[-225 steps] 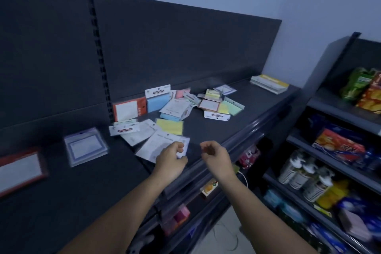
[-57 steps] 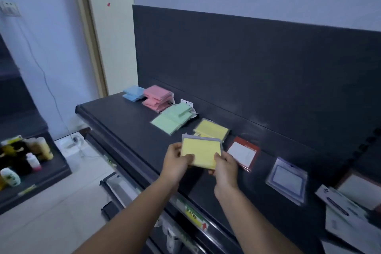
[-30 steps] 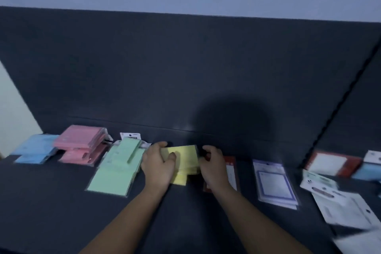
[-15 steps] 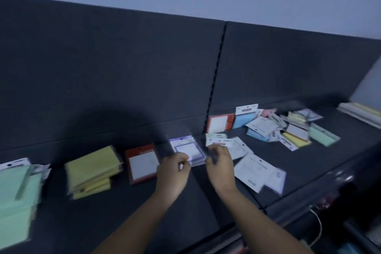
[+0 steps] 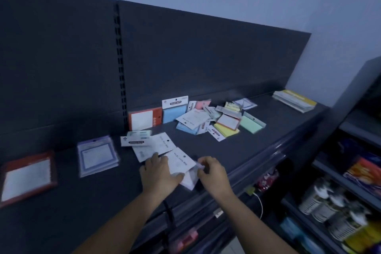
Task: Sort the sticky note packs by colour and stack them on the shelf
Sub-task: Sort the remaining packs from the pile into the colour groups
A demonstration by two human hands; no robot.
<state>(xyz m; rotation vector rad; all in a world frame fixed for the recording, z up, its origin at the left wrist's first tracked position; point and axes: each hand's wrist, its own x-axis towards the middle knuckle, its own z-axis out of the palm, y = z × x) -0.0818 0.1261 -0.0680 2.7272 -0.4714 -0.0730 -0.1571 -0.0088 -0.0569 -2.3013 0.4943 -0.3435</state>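
On shelf [image 5: 247,150] near edge | white pack [image 5: 181,163] between your grips | left grip [image 5: 159,173] holds it | right grip [image 5: 212,173]: can't tell

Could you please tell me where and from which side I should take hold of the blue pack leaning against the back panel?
Probably by its white header card, pinched from above. The blue pack stands nearly upright against the back panel, so its top edge is free, while a red-framed pack crowds its left side and loose packs its right.
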